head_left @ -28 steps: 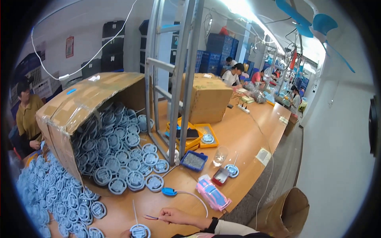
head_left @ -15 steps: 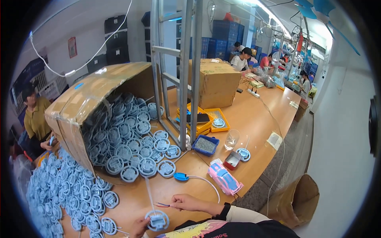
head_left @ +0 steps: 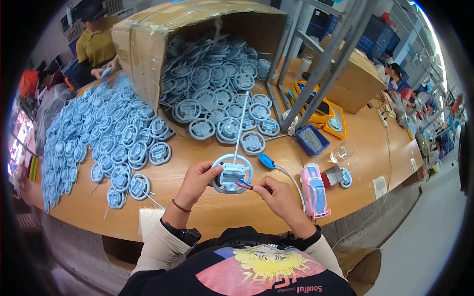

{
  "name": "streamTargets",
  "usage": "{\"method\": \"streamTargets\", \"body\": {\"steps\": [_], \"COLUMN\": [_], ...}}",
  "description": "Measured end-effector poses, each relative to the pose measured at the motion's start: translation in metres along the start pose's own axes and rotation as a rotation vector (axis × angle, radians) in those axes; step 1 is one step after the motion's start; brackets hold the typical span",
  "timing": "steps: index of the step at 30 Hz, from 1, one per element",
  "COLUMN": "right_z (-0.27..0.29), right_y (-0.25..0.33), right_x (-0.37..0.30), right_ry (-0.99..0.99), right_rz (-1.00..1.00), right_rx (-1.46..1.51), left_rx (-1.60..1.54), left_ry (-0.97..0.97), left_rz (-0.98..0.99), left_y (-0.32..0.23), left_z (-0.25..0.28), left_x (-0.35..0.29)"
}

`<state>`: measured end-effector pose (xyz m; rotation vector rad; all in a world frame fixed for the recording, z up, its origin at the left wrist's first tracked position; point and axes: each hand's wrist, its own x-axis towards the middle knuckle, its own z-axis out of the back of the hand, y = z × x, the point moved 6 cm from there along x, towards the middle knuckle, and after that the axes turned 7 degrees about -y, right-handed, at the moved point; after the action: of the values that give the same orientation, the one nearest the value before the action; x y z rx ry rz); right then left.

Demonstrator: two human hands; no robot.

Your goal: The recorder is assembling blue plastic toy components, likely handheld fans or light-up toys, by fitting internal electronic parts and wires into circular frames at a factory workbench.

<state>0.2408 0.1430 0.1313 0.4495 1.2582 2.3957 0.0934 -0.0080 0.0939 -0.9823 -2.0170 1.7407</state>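
My left hand (head_left: 196,180) grips the left rim of a light-blue toy steering wheel (head_left: 230,176), held above the table with its boxy middle up. From its top a long pale strip (head_left: 241,128) points toward the pile. My right hand (head_left: 277,196) pinches what look like thin red and blue wires (head_left: 244,184), their ends over the wheel's lower middle. Just beyond that hand lies a blue oval piece (head_left: 266,161) with a white cable (head_left: 290,176), which runs down by my right wrist. A pink toy car (head_left: 314,190) stands to the right.
A tipped carton (head_left: 140,59) spills many similar wheels (head_left: 123,133) across the left. Metal posts (head_left: 323,61), a blue bin of small metal parts (head_left: 312,139), yellow trays (head_left: 335,120), a glass (head_left: 343,150) and a small box (head_left: 332,176) stand rightward. Another person (head_left: 96,47) works at far left.
The view has swung left and down, so both hands now show fully. The wires have come from beside the wheel to over its middle. My left hand still holds the wheel.
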Motion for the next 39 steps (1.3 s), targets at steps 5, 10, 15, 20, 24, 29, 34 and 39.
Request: {"method": "streamTargets", "body": {"steps": [5, 10, 15, 20, 24, 29, 34, 39], "right_z": [0.011, 0.007, 0.007, -0.007, 0.000, 0.003, 0.001, -0.006], "right_y": [0.002, -0.005, 0.000, -0.016, -0.015, -0.021, -0.024, -0.025], "right_x": [-0.001, 0.003, 0.004, 0.001, -0.002, -0.011, -0.011, -0.018], "right_ry": [0.011, 0.058, 0.045, -0.025, -0.080, -0.105, -0.092, -0.111], "right_rz": [0.021, 0.047, -0.013, 0.172, 0.132, 0.122, 0.160, 0.214], "right_rx": [-0.040, -0.009, -0.040, -0.047, -0.016, -0.060, -0.062, -0.065], "left_rx": [-0.075, -0.110, -0.072, -0.094, -0.164, -0.238, -0.227, -0.226], "left_ry": [0.079, 0.042, 0.059, 0.025, -0.001, 0.043, 0.000, 0.089], "left_rz": [0.014, 0.092, 0.077, 0.067, 0.076, 0.048, 0.031, 0.017], "left_y": [0.005, 0.010, 0.010, 0.022, 0.034, 0.037, 0.042, 0.055], "left_z": [-0.016, -0.016, -0.015, -0.013, -0.016, -0.030, -0.026, -0.008], "left_x": [-0.004, 0.001, 0.005, 0.004, 0.013, 0.015, 0.013, 0.011]}}
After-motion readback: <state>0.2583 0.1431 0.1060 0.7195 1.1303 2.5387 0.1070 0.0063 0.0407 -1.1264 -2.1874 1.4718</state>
